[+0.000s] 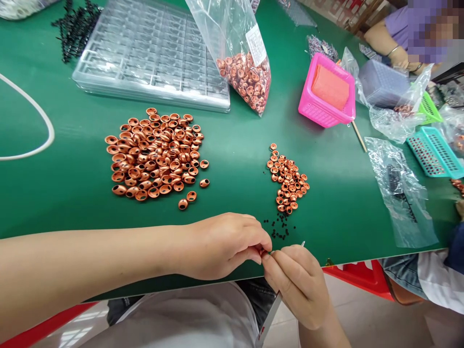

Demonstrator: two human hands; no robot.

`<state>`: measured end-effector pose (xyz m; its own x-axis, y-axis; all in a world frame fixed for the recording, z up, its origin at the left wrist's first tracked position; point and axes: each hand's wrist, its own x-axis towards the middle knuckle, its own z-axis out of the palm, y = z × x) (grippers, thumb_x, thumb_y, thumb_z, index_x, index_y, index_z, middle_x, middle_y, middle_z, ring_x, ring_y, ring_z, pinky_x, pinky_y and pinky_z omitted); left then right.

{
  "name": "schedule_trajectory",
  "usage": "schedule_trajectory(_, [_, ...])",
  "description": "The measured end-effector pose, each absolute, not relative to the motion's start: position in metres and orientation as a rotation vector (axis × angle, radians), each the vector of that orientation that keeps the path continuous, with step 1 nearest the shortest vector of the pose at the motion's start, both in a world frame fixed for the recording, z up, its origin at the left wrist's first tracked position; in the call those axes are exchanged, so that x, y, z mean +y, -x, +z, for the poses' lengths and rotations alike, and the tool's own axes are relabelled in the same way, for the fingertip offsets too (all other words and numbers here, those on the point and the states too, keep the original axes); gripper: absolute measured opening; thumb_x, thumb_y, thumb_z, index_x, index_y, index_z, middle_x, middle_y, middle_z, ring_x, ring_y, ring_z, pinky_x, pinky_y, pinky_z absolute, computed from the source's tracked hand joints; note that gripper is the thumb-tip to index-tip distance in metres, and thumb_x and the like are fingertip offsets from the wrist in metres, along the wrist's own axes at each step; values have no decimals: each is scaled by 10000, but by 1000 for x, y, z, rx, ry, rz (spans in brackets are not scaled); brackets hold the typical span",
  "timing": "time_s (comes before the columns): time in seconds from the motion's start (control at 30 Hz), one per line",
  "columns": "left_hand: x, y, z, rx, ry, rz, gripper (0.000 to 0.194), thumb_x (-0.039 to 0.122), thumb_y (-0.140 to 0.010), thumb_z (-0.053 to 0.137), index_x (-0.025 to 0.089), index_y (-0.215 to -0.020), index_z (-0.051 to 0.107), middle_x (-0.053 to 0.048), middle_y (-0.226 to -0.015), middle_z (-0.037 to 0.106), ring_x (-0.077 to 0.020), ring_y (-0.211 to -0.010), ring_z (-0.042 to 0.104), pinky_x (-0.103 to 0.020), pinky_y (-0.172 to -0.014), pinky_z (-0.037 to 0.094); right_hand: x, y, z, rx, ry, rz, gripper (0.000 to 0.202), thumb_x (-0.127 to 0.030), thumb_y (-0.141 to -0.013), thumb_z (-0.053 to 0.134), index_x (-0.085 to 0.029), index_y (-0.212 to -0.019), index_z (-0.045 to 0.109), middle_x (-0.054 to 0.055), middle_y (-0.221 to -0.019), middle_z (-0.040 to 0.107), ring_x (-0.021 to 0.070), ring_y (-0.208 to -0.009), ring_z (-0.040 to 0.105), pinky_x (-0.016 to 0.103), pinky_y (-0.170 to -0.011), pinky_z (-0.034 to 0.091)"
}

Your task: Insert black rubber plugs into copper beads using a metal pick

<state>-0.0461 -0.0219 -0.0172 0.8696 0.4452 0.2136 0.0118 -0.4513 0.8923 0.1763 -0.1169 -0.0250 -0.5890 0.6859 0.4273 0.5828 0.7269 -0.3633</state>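
My left hand [232,244] reaches in from the left, its thumb and fingers pinched on a small copper-coloured piece [263,252], mostly hidden by fingertips. Meeting it there, my right hand [299,282] is closed around a slim silver metal tool [270,316]. One end of the tool pokes out above the knuckles and the wider end slants down toward my lap. Just beyond my hands lie tiny black bits [281,228] and a small heap of copper-coloured hollow oval pieces [290,183]. A larger heap of similar, bigger-looking oval pieces [155,157] spreads behind my left forearm.
Stacked clear plastic trays [145,53] stand at the back, with a bag of copper pieces [246,79] against them. Black parts [76,29] lie left of the trays. Rightward are a pink basket [313,113], a plastic bag [402,193], a teal basket [435,154] and another person's arm [384,41].
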Motion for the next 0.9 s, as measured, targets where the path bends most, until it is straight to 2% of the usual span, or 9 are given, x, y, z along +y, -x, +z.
schedule_trajectory(0.33, [-25,47,-19,357,-1968,519,132,97,-962,487,171,-969,596,-40,-871,683,-146,-797,604,-229,-750,488,-115,-174,-17,-2389,981,359,418,-72,-915,462,-109,-1321,555,78,-936,701,166,-712,621,320,-583,484])
schedule_trajectory(0.5, [-27,47,-16,375,-1956,532,135,94,-956,481,168,-959,594,-44,-867,682,-147,-789,603,-228,-738,487,-113,-172,-12,-2388,984,451,416,-93,-940,400,-139,-1330,538,71,-905,695,167,-703,602,321,-587,489])
schedule_trajectory(0.77, [-26,46,-18,379,-1950,552,148,76,-936,489,140,-935,623,-48,-830,676,-145,-765,601,-216,-721,483,-103,-170,-6,-2421,982,630,286,-117,-983,338,-160,-1092,599,19,-713,580,147,-607,486,294,-523,402])
schedule_trajectory(0.9, [-23,46,-18,391,-1923,540,156,69,-921,496,151,-925,629,-40,-833,678,-135,-759,602,-207,-714,484,-103,-171,-19,-2452,967,453,218,-135,-983,405,-153,-1048,612,30,-750,591,151,-644,481,309,-557,422])
